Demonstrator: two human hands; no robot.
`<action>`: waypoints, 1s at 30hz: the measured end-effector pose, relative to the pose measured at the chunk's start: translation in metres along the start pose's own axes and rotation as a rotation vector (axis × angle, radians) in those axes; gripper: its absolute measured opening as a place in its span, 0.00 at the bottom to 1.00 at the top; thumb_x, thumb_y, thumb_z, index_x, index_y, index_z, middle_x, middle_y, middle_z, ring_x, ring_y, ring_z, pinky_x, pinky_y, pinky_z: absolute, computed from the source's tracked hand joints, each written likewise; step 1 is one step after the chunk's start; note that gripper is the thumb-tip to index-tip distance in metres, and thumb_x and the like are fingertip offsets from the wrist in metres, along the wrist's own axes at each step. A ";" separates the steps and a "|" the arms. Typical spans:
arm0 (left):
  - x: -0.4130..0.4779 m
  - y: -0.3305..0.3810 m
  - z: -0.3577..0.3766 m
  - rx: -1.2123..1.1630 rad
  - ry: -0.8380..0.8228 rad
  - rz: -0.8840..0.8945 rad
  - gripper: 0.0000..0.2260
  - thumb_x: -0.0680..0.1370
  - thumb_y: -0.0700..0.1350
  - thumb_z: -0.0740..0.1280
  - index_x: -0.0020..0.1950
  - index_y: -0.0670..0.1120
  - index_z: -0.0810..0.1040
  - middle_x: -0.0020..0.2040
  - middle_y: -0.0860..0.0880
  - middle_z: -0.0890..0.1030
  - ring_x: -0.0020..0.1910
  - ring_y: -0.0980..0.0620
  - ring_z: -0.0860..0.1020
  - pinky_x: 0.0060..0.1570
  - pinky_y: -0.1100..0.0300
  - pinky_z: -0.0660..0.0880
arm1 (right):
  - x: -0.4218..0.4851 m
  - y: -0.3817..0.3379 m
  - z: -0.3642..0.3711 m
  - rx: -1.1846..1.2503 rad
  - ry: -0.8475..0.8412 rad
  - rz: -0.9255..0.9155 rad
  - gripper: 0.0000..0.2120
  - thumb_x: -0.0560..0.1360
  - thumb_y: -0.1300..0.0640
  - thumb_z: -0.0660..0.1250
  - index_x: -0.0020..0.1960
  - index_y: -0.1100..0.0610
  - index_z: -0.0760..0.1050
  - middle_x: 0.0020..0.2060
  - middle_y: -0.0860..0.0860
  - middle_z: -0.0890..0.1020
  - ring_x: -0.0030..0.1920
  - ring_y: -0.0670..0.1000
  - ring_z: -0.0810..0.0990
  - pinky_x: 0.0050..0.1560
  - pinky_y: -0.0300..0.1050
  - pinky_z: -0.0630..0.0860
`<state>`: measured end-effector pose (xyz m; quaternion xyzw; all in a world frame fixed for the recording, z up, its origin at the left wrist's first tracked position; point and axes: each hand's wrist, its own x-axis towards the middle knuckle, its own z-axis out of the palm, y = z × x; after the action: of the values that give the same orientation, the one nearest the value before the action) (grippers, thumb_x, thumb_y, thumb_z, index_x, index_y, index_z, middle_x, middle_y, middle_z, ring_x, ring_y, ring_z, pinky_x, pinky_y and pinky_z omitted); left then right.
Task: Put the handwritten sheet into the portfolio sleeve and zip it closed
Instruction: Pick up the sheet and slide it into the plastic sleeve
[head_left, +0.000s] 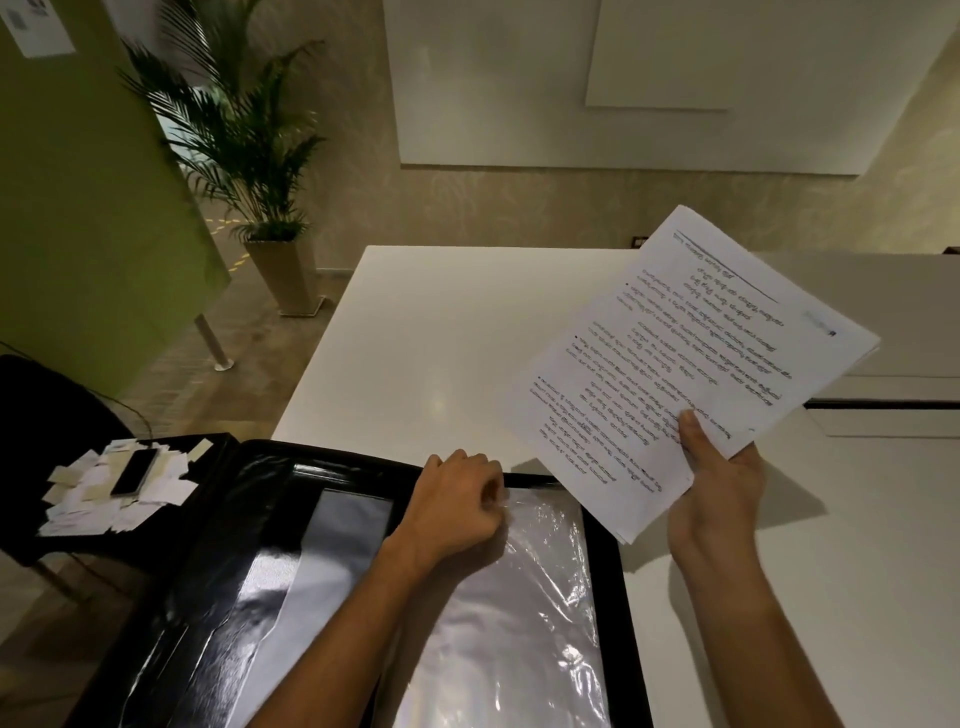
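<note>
Sheet, white, densely handwritten, slightly curled.

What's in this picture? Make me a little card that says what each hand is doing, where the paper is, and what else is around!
left hand: pinches the top edge of the clear sleeve
right hand: holds the handwritten sheet at its lower edge, thumb on top
sheet: up in the air over the white table, not yet in the sleeve
portfolio: black, lying open
nearby: phone on paper scraps; potted plant behind
</note>
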<state>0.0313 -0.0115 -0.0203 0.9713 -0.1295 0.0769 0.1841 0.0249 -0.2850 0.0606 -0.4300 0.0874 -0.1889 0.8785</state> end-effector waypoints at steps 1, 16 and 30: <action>0.001 0.001 0.001 -0.029 -0.023 0.020 0.02 0.75 0.51 0.68 0.47 0.58 0.78 0.43 0.61 0.78 0.45 0.58 0.69 0.50 0.56 0.63 | 0.002 0.001 0.003 0.012 0.000 0.011 0.19 0.82 0.61 0.75 0.72 0.51 0.83 0.65 0.52 0.89 0.64 0.53 0.88 0.56 0.48 0.88; 0.002 0.030 0.011 -0.194 0.047 0.229 0.06 0.84 0.53 0.69 0.54 0.55 0.85 0.52 0.58 0.86 0.50 0.56 0.81 0.54 0.53 0.73 | 0.027 0.048 0.063 0.100 0.025 0.109 0.18 0.83 0.63 0.73 0.72 0.54 0.80 0.60 0.53 0.90 0.61 0.54 0.90 0.57 0.54 0.88; -0.010 0.050 0.022 -0.107 0.252 0.133 0.09 0.86 0.53 0.67 0.54 0.56 0.88 0.52 0.59 0.84 0.49 0.57 0.76 0.45 0.57 0.74 | 0.021 0.079 0.059 -0.074 -0.057 0.124 0.16 0.82 0.60 0.76 0.69 0.51 0.83 0.62 0.55 0.89 0.62 0.57 0.89 0.56 0.52 0.88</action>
<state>0.0097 -0.0628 -0.0257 0.9321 -0.1732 0.2031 0.2449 0.0832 -0.2064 0.0347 -0.4612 0.0958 -0.1187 0.8741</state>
